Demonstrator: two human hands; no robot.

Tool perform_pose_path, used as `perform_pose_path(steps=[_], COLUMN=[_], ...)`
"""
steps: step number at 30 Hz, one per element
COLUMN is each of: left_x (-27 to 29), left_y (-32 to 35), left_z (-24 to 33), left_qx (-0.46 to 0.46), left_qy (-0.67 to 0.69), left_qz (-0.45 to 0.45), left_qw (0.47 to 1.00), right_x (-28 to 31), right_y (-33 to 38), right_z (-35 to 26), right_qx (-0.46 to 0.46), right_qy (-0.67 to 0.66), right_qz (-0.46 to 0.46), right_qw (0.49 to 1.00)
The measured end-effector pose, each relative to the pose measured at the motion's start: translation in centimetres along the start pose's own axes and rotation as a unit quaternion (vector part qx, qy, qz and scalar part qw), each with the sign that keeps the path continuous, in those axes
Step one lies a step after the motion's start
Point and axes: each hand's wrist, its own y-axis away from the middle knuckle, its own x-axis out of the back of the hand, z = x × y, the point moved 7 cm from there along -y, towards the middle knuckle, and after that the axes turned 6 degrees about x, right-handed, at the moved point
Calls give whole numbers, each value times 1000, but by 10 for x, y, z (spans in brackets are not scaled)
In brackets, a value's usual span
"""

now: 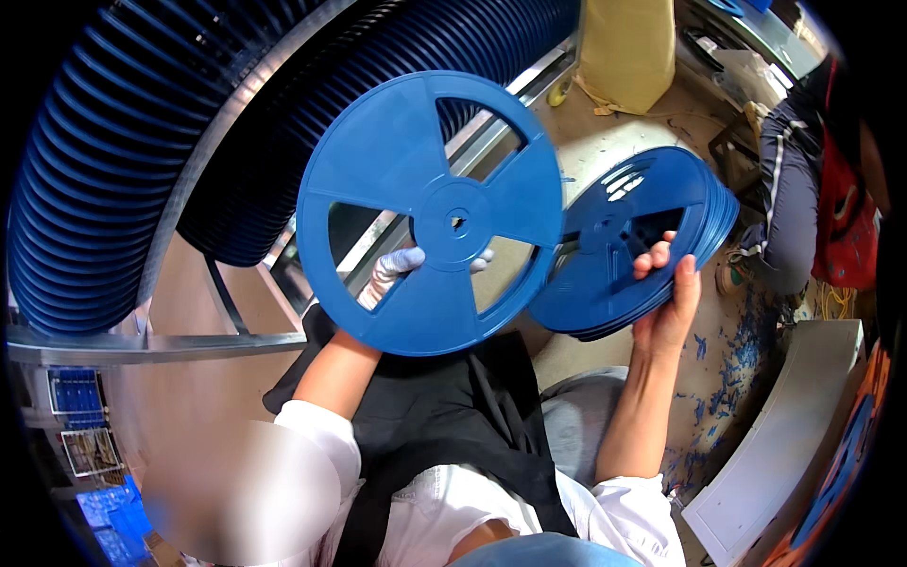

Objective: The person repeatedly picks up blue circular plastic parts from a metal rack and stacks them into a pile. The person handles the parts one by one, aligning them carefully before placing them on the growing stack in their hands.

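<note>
In front of me my left hand [395, 268], in a whitish glove, grips a single blue plastic reel disc [373, 156]. Its fingers pass through the openings around the hub, and part of the hand is hidden behind the disc. To the right, my bare right hand [673, 295] holds a tilted stack of similar blue reel discs [590, 279], thumb at the outer edge and fingertips showing through a cutout. The single disc slightly overlaps the stack's left edge in view; I cannot tell whether they touch.
Long rows of blue discs [85, 217] stand at the upper left in a metal rack [189, 348]. A yellow-tan block [625, 52] stands at the back. At right are another person's dark trousers [798, 170], blue scraps [727, 378] on the floor and a pale long panel [775, 444].
</note>
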Motion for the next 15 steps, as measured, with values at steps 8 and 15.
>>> perform_pose_path(steps=[8, 15], left_x=[15, 15], left_y=[0, 7], left_z=[-14, -1], left_qx=[19, -22], left_qy=[190, 189], left_qz=[-82, -67], left_qw=[978, 980], right_x=[15, 26], right_y=[-8, -20], right_z=[-10, -22], right_qx=[33, 27], right_qy=[-44, -143], right_qz=[-12, -116], right_qw=[998, 983])
